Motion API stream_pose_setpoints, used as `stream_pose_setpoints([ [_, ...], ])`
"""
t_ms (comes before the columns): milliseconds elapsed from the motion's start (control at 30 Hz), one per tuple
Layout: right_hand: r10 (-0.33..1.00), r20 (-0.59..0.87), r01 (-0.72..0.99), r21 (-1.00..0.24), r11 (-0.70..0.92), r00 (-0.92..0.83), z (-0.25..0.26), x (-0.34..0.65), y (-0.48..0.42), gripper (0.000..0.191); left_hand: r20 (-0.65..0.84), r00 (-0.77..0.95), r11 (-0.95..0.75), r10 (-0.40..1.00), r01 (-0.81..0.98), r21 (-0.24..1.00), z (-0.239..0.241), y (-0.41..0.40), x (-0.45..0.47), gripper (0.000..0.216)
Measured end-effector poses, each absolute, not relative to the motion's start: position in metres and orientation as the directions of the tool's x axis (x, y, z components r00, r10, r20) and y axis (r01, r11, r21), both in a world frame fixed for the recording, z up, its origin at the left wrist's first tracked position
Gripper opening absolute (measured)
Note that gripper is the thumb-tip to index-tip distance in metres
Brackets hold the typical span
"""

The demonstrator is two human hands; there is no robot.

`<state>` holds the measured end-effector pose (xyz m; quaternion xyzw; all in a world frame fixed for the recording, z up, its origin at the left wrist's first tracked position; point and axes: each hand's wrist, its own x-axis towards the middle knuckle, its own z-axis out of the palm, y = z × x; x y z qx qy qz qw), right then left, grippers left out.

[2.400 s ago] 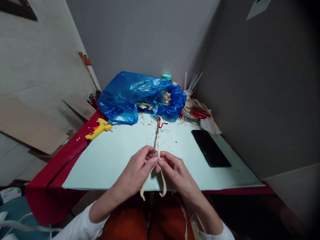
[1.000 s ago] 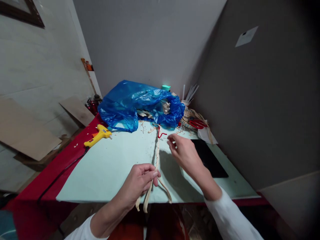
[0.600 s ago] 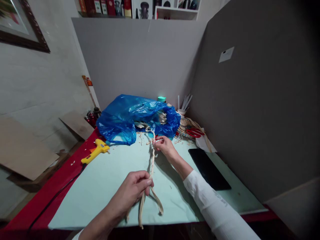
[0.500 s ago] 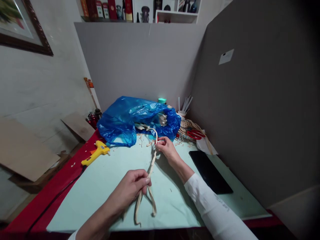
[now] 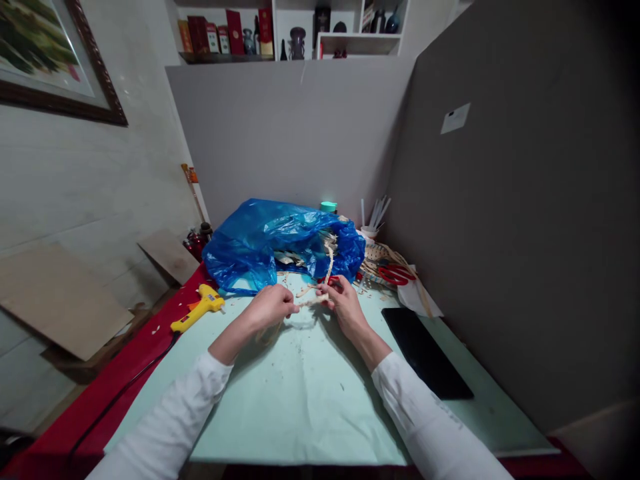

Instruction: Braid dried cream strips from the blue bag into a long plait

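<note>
A pale braided cord (image 5: 313, 301), which looks like twisted plant fibre, stretches between my two hands above the table. My left hand (image 5: 273, 307) pinches it at its left end, and loose strands hang blurred beneath that hand. At the other side my right hand (image 5: 343, 301) grips the cord between thumb and fingers. One end of the cord rises past the right fingers toward the mouth of a blue plastic bag (image 5: 250, 243). Pale dry strips (image 5: 328, 240) show inside the bag. Something red lies just behind my right hand, mostly hidden.
A yellow glue gun (image 5: 199, 310) with a black cable lies at left. To the right are a black flat panel (image 5: 425, 350), red-handled scissors (image 5: 397, 274) and a cup of white sticks (image 5: 370, 231). Grey partitions (image 5: 300, 133) stand at the back and right.
My left hand has moved forward, away from me, bringing its end of the cord up near the right hand. The cord now runs sideways. The view has shifted slightly.
</note>
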<state>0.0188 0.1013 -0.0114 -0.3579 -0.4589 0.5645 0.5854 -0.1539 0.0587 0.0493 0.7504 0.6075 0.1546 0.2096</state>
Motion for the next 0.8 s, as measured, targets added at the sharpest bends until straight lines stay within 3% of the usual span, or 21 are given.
stream_pose_setpoints([
  [167,0.988,0.15,-0.422,-0.895,0.145,0.021,-0.006,0.022,0.1,0.033,-0.122,0.226,-0.159,0.966,0.9,0.406,0.03,0.091,-0.15,0.022],
  [333,0.993,0.12,-0.509,-0.854,0.106,0.007,-0.004,0.025,0.103,0.034,-0.184,0.273,-0.157,0.944,0.864,0.478,0.028,0.118,-0.159,0.014],
  [567,0.991,0.067,-0.501,-0.866,-0.001,-0.118,-0.006,0.022,0.107,0.038,-0.027,0.246,-0.178,0.969,0.767,0.617,0.018,0.135,-0.163,0.014],
  [800,0.986,0.124,-0.377,-0.923,0.074,-0.11,-0.012,0.016,0.107,0.025,0.123,0.279,-0.268,0.953,0.576,0.773,0.006,0.137,-0.154,0.034],
])
